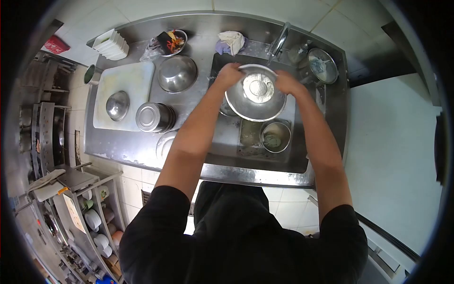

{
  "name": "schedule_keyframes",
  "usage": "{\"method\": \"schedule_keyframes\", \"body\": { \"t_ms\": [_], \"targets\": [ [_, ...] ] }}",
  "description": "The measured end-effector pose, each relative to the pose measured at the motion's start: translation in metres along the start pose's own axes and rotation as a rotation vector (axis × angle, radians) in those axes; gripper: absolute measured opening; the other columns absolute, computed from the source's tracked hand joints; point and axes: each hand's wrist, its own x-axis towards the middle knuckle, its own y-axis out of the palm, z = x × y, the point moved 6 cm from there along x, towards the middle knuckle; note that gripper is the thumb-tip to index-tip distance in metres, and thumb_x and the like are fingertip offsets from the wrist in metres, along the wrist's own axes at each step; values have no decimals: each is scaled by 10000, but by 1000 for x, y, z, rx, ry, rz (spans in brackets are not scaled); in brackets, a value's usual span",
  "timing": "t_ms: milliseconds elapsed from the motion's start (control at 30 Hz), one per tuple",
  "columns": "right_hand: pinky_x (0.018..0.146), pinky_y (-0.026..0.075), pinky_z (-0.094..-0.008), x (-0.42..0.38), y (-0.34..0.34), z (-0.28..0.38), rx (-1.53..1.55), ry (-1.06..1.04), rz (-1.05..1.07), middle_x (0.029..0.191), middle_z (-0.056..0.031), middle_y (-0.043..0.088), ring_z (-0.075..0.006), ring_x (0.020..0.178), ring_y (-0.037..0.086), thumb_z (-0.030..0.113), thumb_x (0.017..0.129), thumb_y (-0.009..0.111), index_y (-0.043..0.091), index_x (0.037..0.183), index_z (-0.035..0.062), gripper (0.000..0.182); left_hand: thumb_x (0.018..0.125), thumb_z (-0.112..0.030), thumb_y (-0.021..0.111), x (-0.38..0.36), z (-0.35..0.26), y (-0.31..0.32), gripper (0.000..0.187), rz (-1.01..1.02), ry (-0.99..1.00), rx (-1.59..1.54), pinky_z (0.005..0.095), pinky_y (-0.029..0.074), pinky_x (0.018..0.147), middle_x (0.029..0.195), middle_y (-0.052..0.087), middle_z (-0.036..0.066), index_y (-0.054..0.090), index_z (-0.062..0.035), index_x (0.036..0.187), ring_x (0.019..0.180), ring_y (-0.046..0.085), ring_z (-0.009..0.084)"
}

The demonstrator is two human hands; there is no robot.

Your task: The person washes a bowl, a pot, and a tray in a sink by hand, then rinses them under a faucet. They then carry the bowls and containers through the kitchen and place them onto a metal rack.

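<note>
My left hand (230, 76) is closed on the left rim of a wide stainless steel bowl (255, 108). On the opposite rim, my right hand (289, 84) grips the same bowl. It hangs over the sink (222, 150), just below the faucet (281, 39), with a bright, shiny round patch in its middle. Beneath it in the sink stands a smaller metal bowl (275, 137) with cloudy liquid inside. Part of another metal vessel shows behind the bowl's left edge.
Left on the counter are a white cutting board (135, 78) bearing an upturned bowl (117, 105), a larger upturned bowl (177, 74) and stacked metal containers (155, 117). Cloths (231, 42) lie behind the sink. A strainer-like bowl (323, 66) sits at the back right corner.
</note>
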Motion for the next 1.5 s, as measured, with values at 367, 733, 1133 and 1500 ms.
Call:
{"method": "schedule_keyframes", "body": {
  "t_ms": [367, 733, 1133, 1500],
  "targets": [
    [827, 560, -493, 15, -12, -8, 119, 196, -237, 1067, -180, 723, -355, 999, 702, 244, 928, 623, 693, 1102, 7, 303, 962, -104, 568, -8, 59, 4, 331, -120, -263, -806, 467, 567, 895, 1175, 682, 169, 614, 16, 1267, 1058, 682, 317],
    [740, 640, -498, -59, 60, -24, 1083, 392, -12, 1244, -190, 614, -344, 992, 683, 165, 910, 575, 457, 1376, -16, 513, 1043, -328, 413, -145, 38, 114, 498, 68, -426, -1511, 460, 591, 908, 1254, 622, 206, 420, 36, 1384, 1074, 678, 325],
    [723, 574, -465, -96, 30, -76, 1115, 510, -513, 1202, -153, 624, -281, 944, 662, 272, 913, 664, 544, 1278, -4, 473, 980, -203, 548, -69, -13, 64, 425, -36, -336, -1138, 403, 486, 1000, 1294, 613, 166, 520, 46, 1322, 1190, 596, 290],
    [852, 585, -570, -62, 138, -43, 1234, 514, 237, 1287, -212, 590, -358, 1141, 621, 157, 916, 601, 510, 1353, -15, 479, 1020, -258, 536, -188, 15, 16, 565, -205, -568, -1017, 529, 573, 873, 1379, 525, 182, 320, -35, 1492, 1160, 591, 330]
  ]
}}
